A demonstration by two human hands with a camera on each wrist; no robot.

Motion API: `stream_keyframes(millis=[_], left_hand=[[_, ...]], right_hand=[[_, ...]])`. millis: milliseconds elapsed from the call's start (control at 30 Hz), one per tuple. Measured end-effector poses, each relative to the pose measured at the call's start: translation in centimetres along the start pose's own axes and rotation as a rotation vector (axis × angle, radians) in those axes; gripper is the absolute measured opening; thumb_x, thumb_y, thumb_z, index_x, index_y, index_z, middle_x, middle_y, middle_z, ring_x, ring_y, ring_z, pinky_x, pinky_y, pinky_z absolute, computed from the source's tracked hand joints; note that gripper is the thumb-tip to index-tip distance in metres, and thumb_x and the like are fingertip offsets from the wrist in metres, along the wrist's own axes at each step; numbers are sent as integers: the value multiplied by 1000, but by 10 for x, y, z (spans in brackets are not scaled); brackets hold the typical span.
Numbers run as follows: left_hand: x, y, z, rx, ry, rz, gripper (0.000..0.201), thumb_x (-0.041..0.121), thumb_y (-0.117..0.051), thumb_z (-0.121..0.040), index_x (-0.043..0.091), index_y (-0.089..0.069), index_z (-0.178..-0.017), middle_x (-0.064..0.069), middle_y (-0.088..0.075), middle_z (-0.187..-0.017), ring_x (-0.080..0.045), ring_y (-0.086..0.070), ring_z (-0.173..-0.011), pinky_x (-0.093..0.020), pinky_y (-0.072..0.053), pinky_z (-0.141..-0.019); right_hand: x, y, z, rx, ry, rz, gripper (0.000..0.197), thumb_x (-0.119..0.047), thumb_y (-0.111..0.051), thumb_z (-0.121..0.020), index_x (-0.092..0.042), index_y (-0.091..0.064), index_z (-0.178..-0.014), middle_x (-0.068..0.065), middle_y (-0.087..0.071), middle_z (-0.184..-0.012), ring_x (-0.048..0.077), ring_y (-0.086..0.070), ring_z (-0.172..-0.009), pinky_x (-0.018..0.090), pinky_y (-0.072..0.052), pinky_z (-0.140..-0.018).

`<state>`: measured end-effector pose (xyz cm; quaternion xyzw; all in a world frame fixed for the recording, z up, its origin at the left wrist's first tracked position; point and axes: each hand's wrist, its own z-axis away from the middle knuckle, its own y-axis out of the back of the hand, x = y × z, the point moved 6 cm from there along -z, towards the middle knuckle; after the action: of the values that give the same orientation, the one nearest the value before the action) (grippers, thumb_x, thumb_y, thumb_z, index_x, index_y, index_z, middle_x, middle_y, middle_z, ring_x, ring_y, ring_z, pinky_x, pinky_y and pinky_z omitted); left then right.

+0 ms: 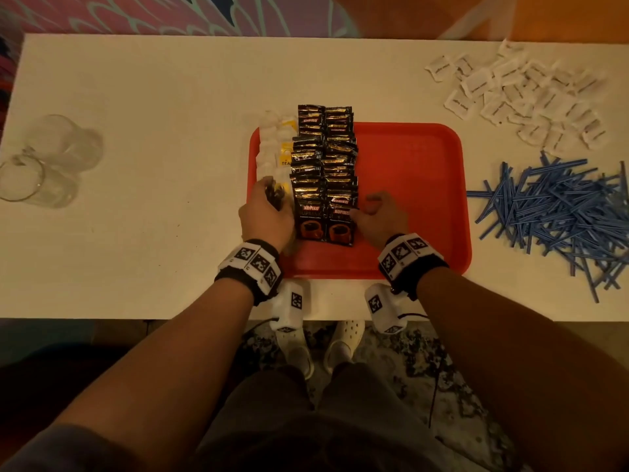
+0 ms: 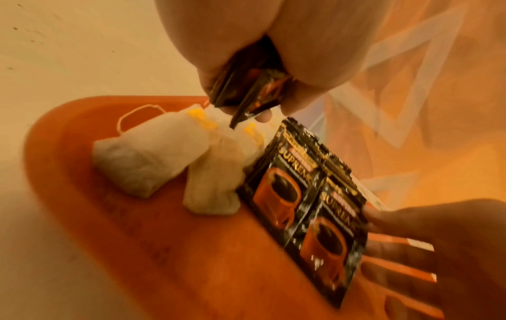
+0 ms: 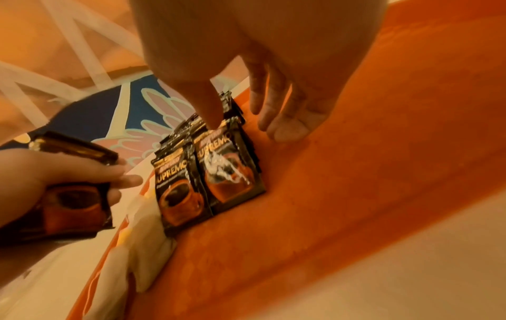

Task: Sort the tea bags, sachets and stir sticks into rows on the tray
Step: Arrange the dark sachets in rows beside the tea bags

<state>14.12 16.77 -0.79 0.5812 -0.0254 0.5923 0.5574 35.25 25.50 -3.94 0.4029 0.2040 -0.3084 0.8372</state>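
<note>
Red tray (image 1: 408, 185) sits mid-tabletop (image 1: 153, 131). On its left part, two overlapped rows of black coffee sachets (image 1: 323, 165) run from the near side out past the far rim; a row of tea bags (image 1: 272, 148) lies just left of them, along the tray's left edge. Left hand (image 1: 267, 216) at the tray's near-left corner, grip clamped on a small bunch of spare sachets (image 2: 246, 86), held above the tea bags. Right hand (image 1: 377, 216) on the tray just right of the sachet rows; thumb (image 3: 208, 101) presses down on the nearest sachet of the right row, fingers (image 3: 287, 121) loose and slightly curled with tips on the tray floor, holding nothing. White sachets (image 1: 524, 97) heaped loose at the far right of the tabletop, off the tray. Blue stir sticks (image 1: 558, 216) in a tangled pile right of the tray, also off it. Clear glasses (image 1: 51, 158) stand well apart at the left edge.
</note>
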Motion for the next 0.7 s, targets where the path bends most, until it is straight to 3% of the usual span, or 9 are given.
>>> stream_keyframes(millis=[133, 233, 300, 367, 433, 500, 567, 633, 700], left_hand=[[15, 0, -16, -71, -32, -68, 39, 24, -56, -97, 17, -55, -136, -8, -63, -129, -28, -58, -119, -29, -44, -97], [21, -10, -20, -167, -39, -100, 17, 18, -55, -97, 15, -62, -112, 0, -64, -103, -20, -59, -99, -24, -39, -81], [23, -17, -21, -218, -30, -90, 16, 16, -57, -96, 18, -62, -111, 2, -62, -101, -17, -57, -96, -25, -41, -82], [25, -19, -22, -231, -39, -73, 12, 16, -57, -95, 21, -60, -106, 1, -64, -102, -19, -59, -97, -27, -44, -83], [26, -18, -23, -219, -38, -70, 16, 17, -57, -96, 19, -61, -110, 2, -62, -102, -16, -56, -93, -25, -42, -81], [26, -13, -24, -192, -11, -78, 21, 18, -57, -97, 15, -61, -117, 3, -59, -101, -14, -53, -91, -25, -39, -80], [25, -8, -27, -163, 14, -64, 19, 18, -57, -96, 16, -62, -114, 2, -61, -100, -17, -57, -93, -29, -43, -82], [21, 1, -29, -105, 28, -36, 17, 19, -59, -94, 17, -63, -111, 1, -63, -99, -24, -62, -97, -36, -50, -88], [14, 16, -29, -23, 37, -12, 25, 20, -61, -93, 19, -62, -118, 0, -66, -105, -24, -63, -101, -38, -51, -92]], right_hand=[[-20, 2, -20, -50, -9, -56, 64, -23, -57, -90, -19, -33, -149, 7, -41, -150, 28, -44, -132, 38, -42, -103], [-36, -8, -35, -102, -3, -57, 62, -20, -53, -84, -19, -40, -145, 10, -54, -136, 33, -56, -118, 51, -49, -98], [-42, -15, -51, -123, 13, -21, 55, -22, -52, -77, -25, -50, -132, 10, -62, -122, 35, -61, -108, 52, -53, -90], [-35, -26, -79, -143, 21, 29, 56, -26, -50, -70, -30, -51, -126, 9, -61, -122, 36, -59, -111, 52, -50, -93], [-31, -31, -94, -156, 12, 44, 62, -27, -49, -65, -33, -50, -127, 7, -59, -126, 35, -57, -114, 54, -49, -94], [-25, -33, -106, -154, 8, 24, 64, -23, -49, -64, -34, -50, -127, 4, -61, -121, 33, -61, -106, 51, -53, -87], [-28, -27, -104, -127, 3, 0, 65, -22, -49, -62, -36, -51, -126, 4, -60, -120, 33, -61, -107, 52, -54, -86], [-40, -19, -89, -126, 11, -16, 53, -18, -51, -67, -32, -56, -117, 6, -62, -118, 34, -61, -106, 53, -54, -87], [-66, -3, -54, -104, 42, -46, 30, -7, -53, -79, -28, -60, -100, 9, -64, -110, 32, -63, -100, 51, -54, -89]])
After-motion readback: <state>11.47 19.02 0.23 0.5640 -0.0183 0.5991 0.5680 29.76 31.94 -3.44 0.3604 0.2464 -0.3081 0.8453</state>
